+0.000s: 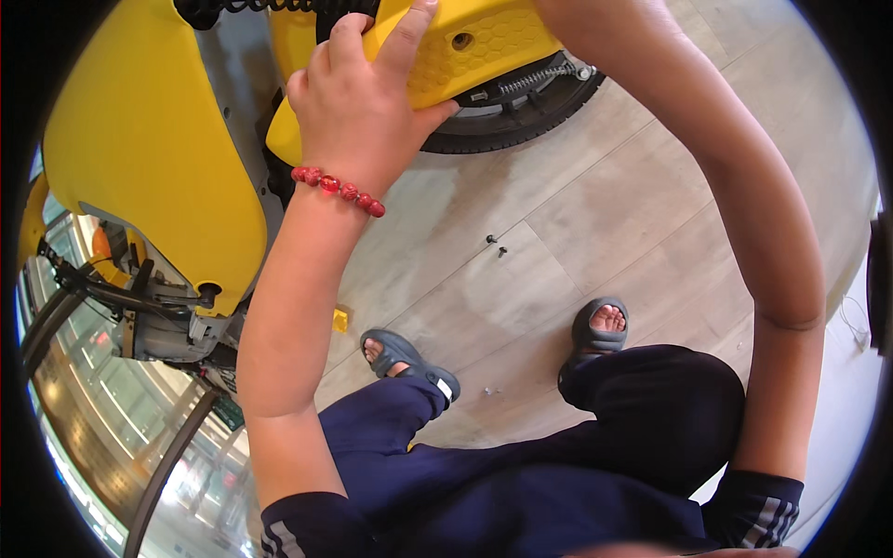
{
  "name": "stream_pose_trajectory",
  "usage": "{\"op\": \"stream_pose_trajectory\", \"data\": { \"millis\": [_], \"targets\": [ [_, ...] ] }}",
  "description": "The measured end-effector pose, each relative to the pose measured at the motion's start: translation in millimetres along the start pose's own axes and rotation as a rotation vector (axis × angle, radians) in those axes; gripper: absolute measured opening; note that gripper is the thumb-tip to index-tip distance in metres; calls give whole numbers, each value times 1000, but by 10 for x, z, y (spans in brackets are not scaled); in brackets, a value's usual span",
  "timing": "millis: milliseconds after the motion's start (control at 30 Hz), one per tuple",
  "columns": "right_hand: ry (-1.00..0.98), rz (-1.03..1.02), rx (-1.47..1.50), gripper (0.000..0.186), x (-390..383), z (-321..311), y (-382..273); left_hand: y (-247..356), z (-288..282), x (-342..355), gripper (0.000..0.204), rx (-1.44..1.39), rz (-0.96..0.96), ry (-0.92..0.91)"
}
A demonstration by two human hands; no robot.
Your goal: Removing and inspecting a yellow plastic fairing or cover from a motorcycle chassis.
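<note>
My left hand, with a red bead bracelet at the wrist, grips a yellow plastic panel with a honeycomb texture and a small hole, at the top of the view. My right hand reaches to the panel's upper right; its fingers are out of frame. Below the panel show a black tyre and a coiled spring. A large yellow body shell of the vehicle fills the left side.
Two small dark screws lie on the pale wood-look floor between my sandalled feet. A small yellow piece lies by my left forearm. Dark frame parts and cables hang below the body shell at left.
</note>
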State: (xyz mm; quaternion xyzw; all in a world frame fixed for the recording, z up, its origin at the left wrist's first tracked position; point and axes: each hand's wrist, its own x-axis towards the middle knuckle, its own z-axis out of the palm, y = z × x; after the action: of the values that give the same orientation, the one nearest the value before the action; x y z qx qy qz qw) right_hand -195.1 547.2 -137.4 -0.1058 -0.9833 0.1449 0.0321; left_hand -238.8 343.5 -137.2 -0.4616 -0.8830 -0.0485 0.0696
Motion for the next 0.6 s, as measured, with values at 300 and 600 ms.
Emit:
{"op": "stream_pose_trajectory", "data": {
  "millis": [300,600],
  "targets": [
    [256,12,106,19,-76,113,50,-18,23,-7,90,21,18,11],
    [40,69,14,19,7,-96,-148,-30,62,-26,92,18,0,44]
  ]
}}
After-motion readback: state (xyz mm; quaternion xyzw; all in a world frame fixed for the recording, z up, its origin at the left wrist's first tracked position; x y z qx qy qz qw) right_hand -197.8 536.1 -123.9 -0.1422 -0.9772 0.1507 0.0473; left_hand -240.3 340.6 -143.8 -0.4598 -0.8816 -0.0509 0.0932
